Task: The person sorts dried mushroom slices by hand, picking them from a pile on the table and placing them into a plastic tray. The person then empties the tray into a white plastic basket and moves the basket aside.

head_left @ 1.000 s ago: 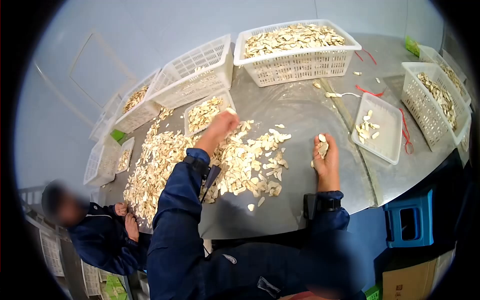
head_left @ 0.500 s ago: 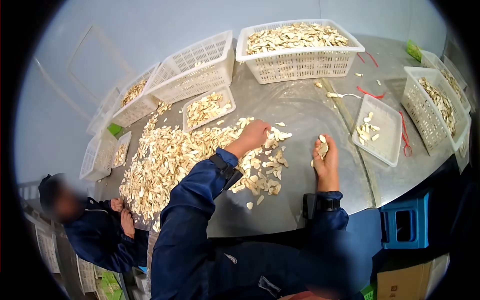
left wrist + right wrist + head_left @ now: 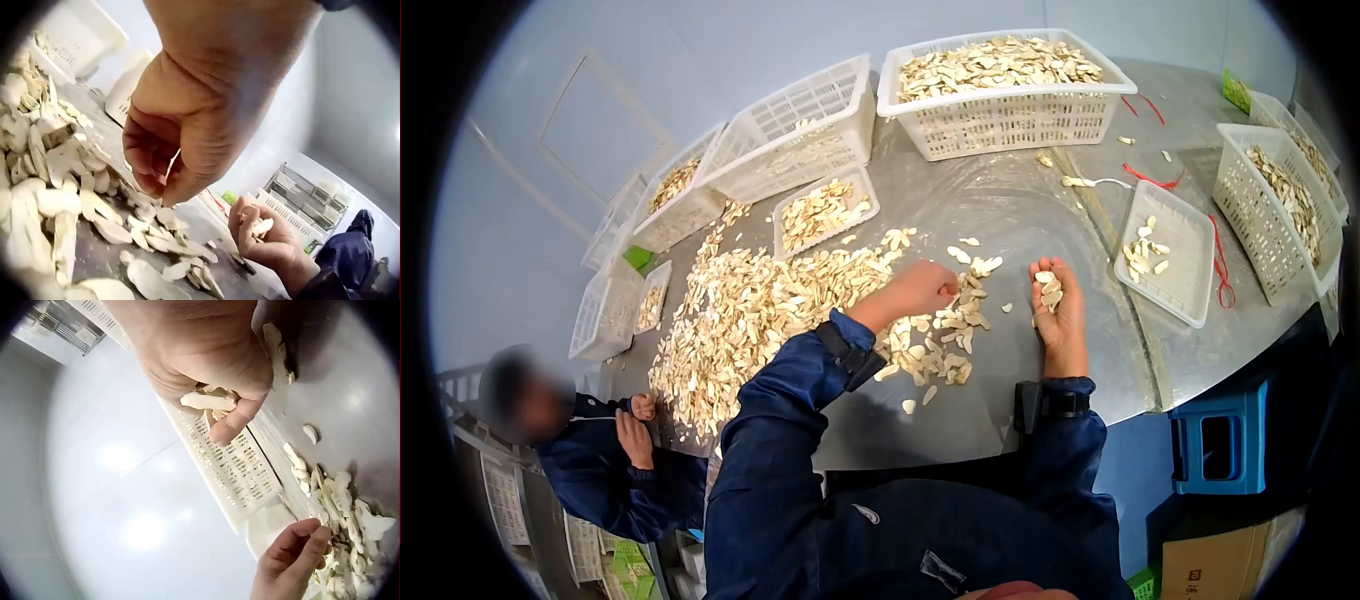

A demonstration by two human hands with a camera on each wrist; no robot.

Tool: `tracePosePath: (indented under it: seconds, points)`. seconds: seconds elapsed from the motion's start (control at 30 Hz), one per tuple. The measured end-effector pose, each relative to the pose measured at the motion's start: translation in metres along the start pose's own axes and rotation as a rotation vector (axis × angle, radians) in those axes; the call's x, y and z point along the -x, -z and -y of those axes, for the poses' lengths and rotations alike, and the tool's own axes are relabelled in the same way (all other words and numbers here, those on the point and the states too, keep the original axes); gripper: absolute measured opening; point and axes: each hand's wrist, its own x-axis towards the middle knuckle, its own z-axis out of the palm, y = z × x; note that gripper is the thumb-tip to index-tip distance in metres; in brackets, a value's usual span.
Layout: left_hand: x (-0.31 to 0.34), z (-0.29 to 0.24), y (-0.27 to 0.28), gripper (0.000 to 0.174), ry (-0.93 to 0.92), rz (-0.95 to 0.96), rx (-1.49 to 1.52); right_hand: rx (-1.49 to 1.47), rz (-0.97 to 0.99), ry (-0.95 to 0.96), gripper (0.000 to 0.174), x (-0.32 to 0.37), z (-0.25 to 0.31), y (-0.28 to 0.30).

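Pale mushroom slices (image 3: 750,310) lie in a broad heap on the metal table (image 3: 1060,225). My left hand (image 3: 915,290) hangs low over the heap's right edge, thumb and fingers drawn together at the tips. No slice shows between those fingertips in the left wrist view, where loose slices (image 3: 165,231) lie just below them. Off to the right, my right hand (image 3: 1062,310) is turned palm up with curled fingers. It holds several mushroom slices (image 3: 209,402), whose ends stick out past the fingers in the right wrist view.
A small tray (image 3: 828,240) of slices sits behind the heap; another tray (image 3: 1185,305) stands right. White baskets (image 3: 1010,125) line the back, with another basket (image 3: 1250,240) at far right. Red ties (image 3: 1223,265) lie nearby. Another person (image 3: 615,465) is at the left edge.
My left hand has moved from above the small tray, where a slice showed at its fingertips, to the right edge of the heap. My right hand stays almost in place with its slices.
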Motion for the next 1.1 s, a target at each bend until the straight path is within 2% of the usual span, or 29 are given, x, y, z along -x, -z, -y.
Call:
tracePosePath:
  seconds: [0.03,0.07,0.2,0.37,0.47,0.57,0.77,0.87,0.97,1.07,1.1]
  points:
    - [0.004,-0.006,-0.002,0.016,0.013,0.028,-0.056,-0.024,0.043,-0.031,0.021,-0.004,-0.001,0.006]
    - [0.005,-0.001,-0.011,0.022,0.04,-0.001,-0.081,-0.047,0.087,-0.061,0.021,-0.011,-0.002,0.016]
    - [0.012,-0.016,-0.015,0.027,0.084,-0.084,-0.194,-0.07,0.182,-0.102,0.018,-0.012,-0.001,0.019]
    - [0.011,-0.012,-0.018,0.026,0.069,-0.081,-0.195,-0.053,0.167,-0.086,0.018,-0.012,-0.001,0.017]
    - [0.001,-0.016,-0.019,0.026,0.015,-0.149,-0.102,-0.042,0.172,-0.078,0.018,-0.012,-0.001,0.017]
    - [-0.004,-0.02,-0.023,0.028,-0.221,-0.194,-0.014,-0.028,0.147,-0.063,0.017,-0.012,-0.002,0.018]
    - [-0.005,-0.023,-0.029,0.03,-0.172,-0.161,0.04,0.027,0.112,-0.019,0.018,-0.007,0.0,0.013]
    - [-0.008,-0.009,-0.038,0.032,-0.183,-0.24,0.078,0.058,0.114,-0.043,0.018,-0.005,0.0,0.01]
    - [-0.01,-0.016,-0.018,0.032,-0.006,-0.142,0.084,0.114,0.153,-0.14,0.021,-0.008,-0.004,0.013]
    - [-0.011,-0.013,-0.017,0.032,0.138,-0.121,0.355,0.25,0.191,-0.19,0.023,0.0,-0.006,0.005]
    - [-0.014,-0.008,-0.02,0.032,0.133,-0.121,0.439,0.309,0.198,-0.193,0.023,0.004,-0.007,0.001]
